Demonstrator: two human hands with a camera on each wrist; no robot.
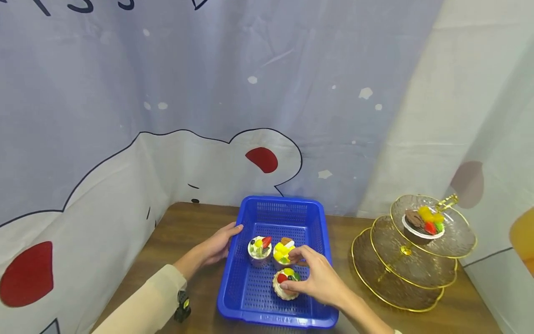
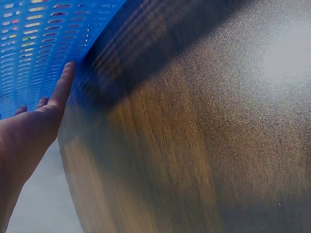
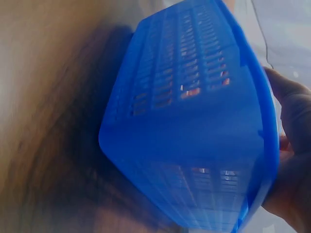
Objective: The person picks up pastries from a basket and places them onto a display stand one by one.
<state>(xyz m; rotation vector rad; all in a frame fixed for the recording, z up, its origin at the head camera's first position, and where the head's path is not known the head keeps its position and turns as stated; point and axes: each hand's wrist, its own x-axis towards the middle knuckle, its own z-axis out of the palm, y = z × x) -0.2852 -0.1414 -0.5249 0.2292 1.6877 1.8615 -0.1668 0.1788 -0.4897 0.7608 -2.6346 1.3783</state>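
In the head view, a blue plastic basket (image 1: 281,322) holds three dessert cups: a cream cup with strawberry (image 1: 258,246), a cup with yellow fruit cubes (image 1: 282,252) and a fruit tart (image 1: 278,292) nearest me. My left hand (image 1: 219,243) holds the basket's left rim, fingertips at the top edge. In the left wrist view, one of its digits lies along the perforated outer wall. My right hand (image 1: 319,278) reaches over the basket, thumb at the tart's edge. Its bent fingers spread apart from the thumb, overlapping the yellow-fruit cup. The right wrist view shows this hand behind the basket's wall.
On the right stands a three-tier glass stand (image 1: 406,278) with gold rims. A chocolate dessert cup (image 1: 421,227) topped with fruit sits on its top tier. The wooden table (image 1: 200,297) ends at a printed curtain (image 1: 333,139).
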